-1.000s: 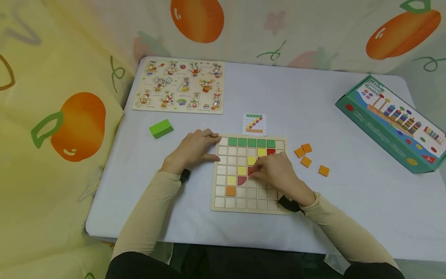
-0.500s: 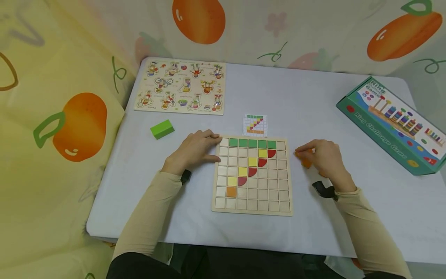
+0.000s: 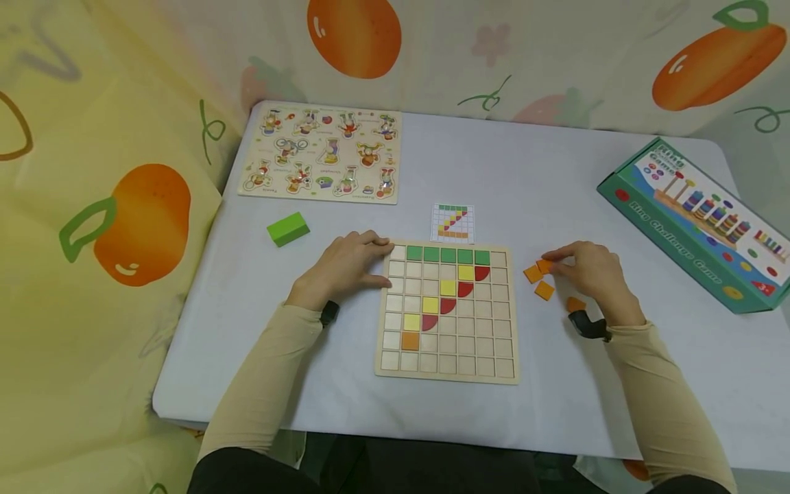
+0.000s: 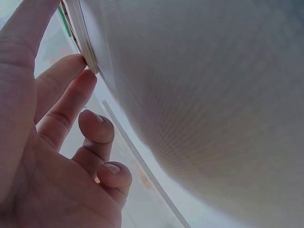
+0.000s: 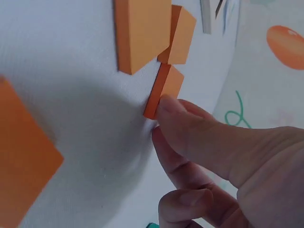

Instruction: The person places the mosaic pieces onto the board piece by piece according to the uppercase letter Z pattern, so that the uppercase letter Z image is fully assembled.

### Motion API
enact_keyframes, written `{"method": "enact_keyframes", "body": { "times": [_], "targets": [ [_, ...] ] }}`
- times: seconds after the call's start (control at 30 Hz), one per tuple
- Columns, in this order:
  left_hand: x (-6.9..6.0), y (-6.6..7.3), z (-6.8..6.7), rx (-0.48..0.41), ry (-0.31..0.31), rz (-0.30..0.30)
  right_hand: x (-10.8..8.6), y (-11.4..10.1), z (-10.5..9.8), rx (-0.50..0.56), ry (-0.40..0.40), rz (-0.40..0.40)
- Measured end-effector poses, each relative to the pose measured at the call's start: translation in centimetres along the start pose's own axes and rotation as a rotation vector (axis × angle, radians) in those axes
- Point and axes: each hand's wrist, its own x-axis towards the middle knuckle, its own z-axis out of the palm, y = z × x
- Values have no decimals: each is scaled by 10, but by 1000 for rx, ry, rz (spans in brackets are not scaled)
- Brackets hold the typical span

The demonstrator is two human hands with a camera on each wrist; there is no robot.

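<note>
My left hand touches the left edge of a wooden grid board with its fingertips and thumb; the left wrist view shows fingertips at the board's corner. On the board are a row of green squares, a diagonal of yellow squares beside red quarter-circles, and one orange square. Right of the board, my right hand pinches the edge of an orange square tile between thumb and finger. Three other orange tiles lie close by, one partly hidden by the wrist strap.
A small pattern card lies just behind the board. To the left stands a green block, with a picture puzzle board behind it. A green game box occupies the table's right side.
My right hand has left the red quarter-circle on the board and moved right to the orange tiles, where it now pinches one. The left hand stays at the board's edge.
</note>
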Motion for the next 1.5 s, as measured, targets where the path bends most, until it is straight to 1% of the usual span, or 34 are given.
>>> {"method": "enact_keyframes", "body": {
  "times": [0.13, 0.23, 0.37, 0.43, 0.5, 0.6, 0.67, 0.77, 0.87, 1.0, 1.23, 1.37, 1.5],
  "targets": [
    [0, 0, 1, 5, 2, 2, -2, 1, 0, -26, 32, -14],
    [0, -1, 1, 6, 3, 2, -4, 2, -2, -25, 74, -21],
    [0, -1, 1, 1, -1, -2, -7, 3, -4, 4, 138, -38],
    [0, 0, 1, -2, -3, -3, -9, 3, -4, 30, 155, -44],
    [0, 0, 1, -3, -4, -5, -9, 0, -3, 61, 154, -49],
    [0, 0, 1, -1, -3, -4, -11, -10, 0, 126, 131, -44],
    [0, 0, 1, 0, -4, -5, -14, -20, 1, 165, 116, -50],
    [0, 0, 1, 1, -6, -9, -19, -38, 4, 220, 90, -76],
    [-1, 0, 1, 3, -7, -9, -23, -56, 11, 235, 69, -124],
    [0, 0, 2, 7, -5, -3, -27, -77, 22, 215, 51, -182],
    [0, -1, 3, 18, 4, 4, -33, -104, 39, 199, -27, -284],
    [0, -1, 2, 30, 12, 5, -37, -119, 51, 182, -69, -383],
    [0, 0, 1, 33, 11, 2, -42, -134, 62, 134, -111, -467]
  ]
}}
